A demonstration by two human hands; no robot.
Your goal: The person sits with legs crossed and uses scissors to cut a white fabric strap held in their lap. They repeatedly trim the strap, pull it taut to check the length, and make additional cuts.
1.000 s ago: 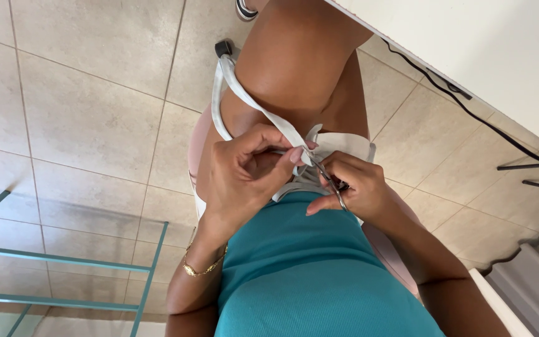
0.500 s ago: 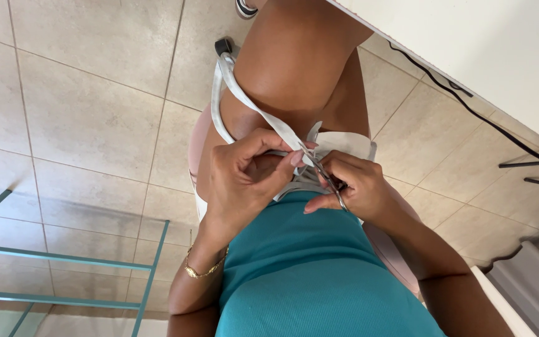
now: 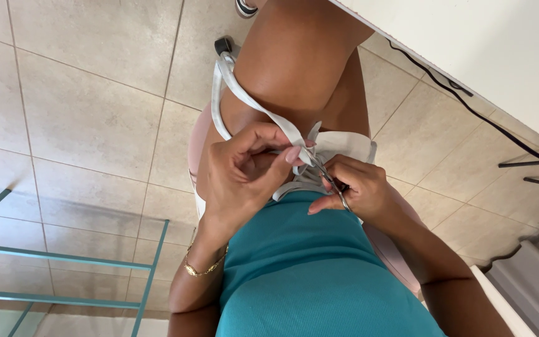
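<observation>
While your left hand [image 3: 244,171] is pinching the white fabric strip [image 3: 254,106] taut between thumb and fingertips, your right hand [image 3: 357,193] is closing around small scissors [image 3: 329,181] just beside those fingertips, so a slackening strip is risking a nick.

**Colours on the lap and floor**

The strip of fabric [image 3: 263,106] looped over the thigh is white with a faint grey tinge, as is the bunched cloth [image 3: 344,146] beside it. The scissors [image 3: 332,184] are silver metal. The top [image 3: 307,274] is plain teal with a fine rib. A gold chain bracelet [image 3: 204,269] circles the left wrist. The floor tiles [image 3: 82,106] are beige with pale grout, the cable [image 3: 469,112] black, the glass table's edge [image 3: 63,256] green-tinted.
</observation>
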